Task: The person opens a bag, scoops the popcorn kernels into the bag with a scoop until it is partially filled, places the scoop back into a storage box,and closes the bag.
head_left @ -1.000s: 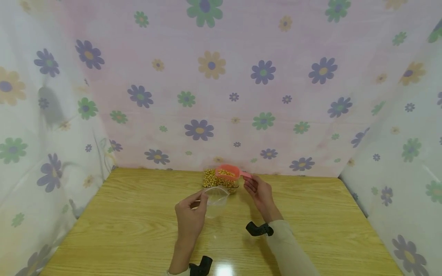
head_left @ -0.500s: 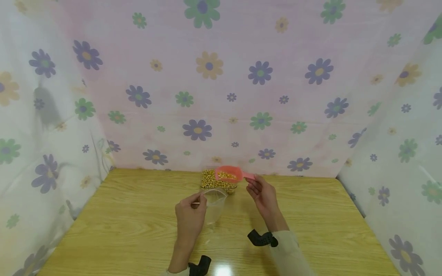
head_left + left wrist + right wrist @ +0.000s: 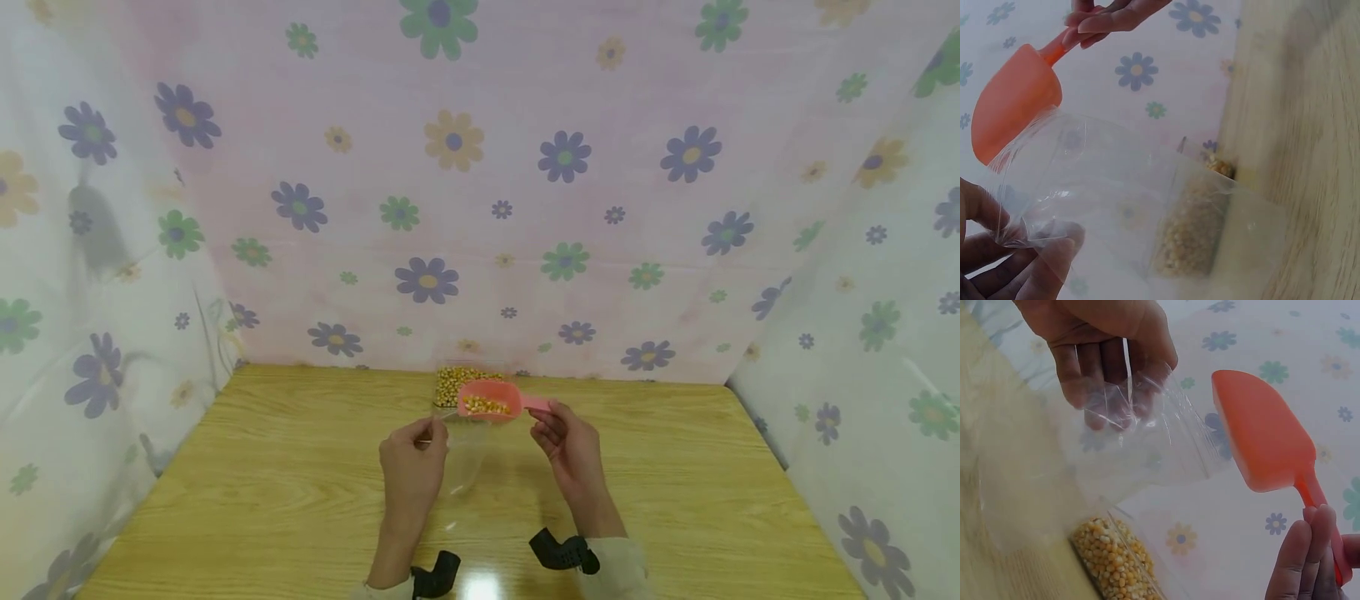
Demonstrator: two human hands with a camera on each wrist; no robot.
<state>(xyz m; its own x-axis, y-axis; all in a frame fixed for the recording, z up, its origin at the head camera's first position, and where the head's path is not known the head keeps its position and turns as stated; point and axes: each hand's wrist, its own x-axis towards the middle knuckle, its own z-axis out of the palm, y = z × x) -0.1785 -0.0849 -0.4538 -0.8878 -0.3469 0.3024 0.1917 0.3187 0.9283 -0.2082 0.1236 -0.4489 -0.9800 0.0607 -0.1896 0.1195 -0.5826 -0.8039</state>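
Note:
My left hand point(image 3: 414, 471) pinches the rim of a clear plastic bag point(image 3: 467, 462), which hangs with its mouth spread. The bag looks see-through and without contents in the left wrist view. By its handle my right hand point(image 3: 573, 454) holds a pink-orange scoop point(image 3: 491, 400) with yellow corn kernels point(image 3: 486, 406) in its bowl. The scoop is level, over the bag's mouth; whether it touches the rim I cannot tell. Behind it, a clear container point(image 3: 1119, 556) of corn kernels stands on the table, partly covered by the scoop in the head view.
The wood-grain table point(image 3: 285, 483) runs back to a flower-printed cloth point(image 3: 480, 208), which also hangs along both sides. The corn container stands near the table's back edge. Black camera mounts point(image 3: 562, 552) sit on both wrists.
My right hand first moves the loaded scoop slightly right, away from the container, then brings it left and nearer to the bag's mouth. The left hand keeps its pinch, almost in place.

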